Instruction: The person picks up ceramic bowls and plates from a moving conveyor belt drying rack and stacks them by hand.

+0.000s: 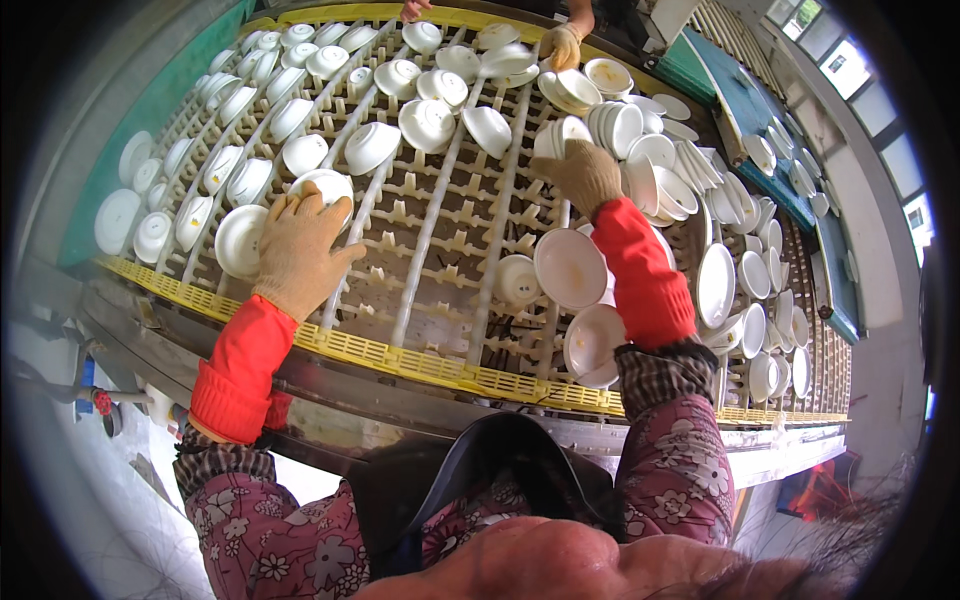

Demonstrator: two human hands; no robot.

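Note:
White bowls lie on a pegged conveyor rack (420,255) in front of me. My left hand (304,244), in a tan knit glove, rests with spread fingers on a white bowl (324,182) at the left of the rack; whether it grips the bowl I cannot tell. Beside it, a round bowl (240,241) leans on the pegs. My right hand (581,172), gloved too, closes around a few nested white bowls (559,139) at centre right. Below that hand stand a wide bowl with a yellowish stain (570,268) and a small bowl (517,280).
Across the rack, another person's gloved hand (562,46) touches bowls. Many bowls crowd the right side. A yellow slotted edge strip (420,366) borders the rack near me. Bowls also lie on a blue-green sloping surface (765,176) at the upper right; a green wall (112,176) bounds the left.

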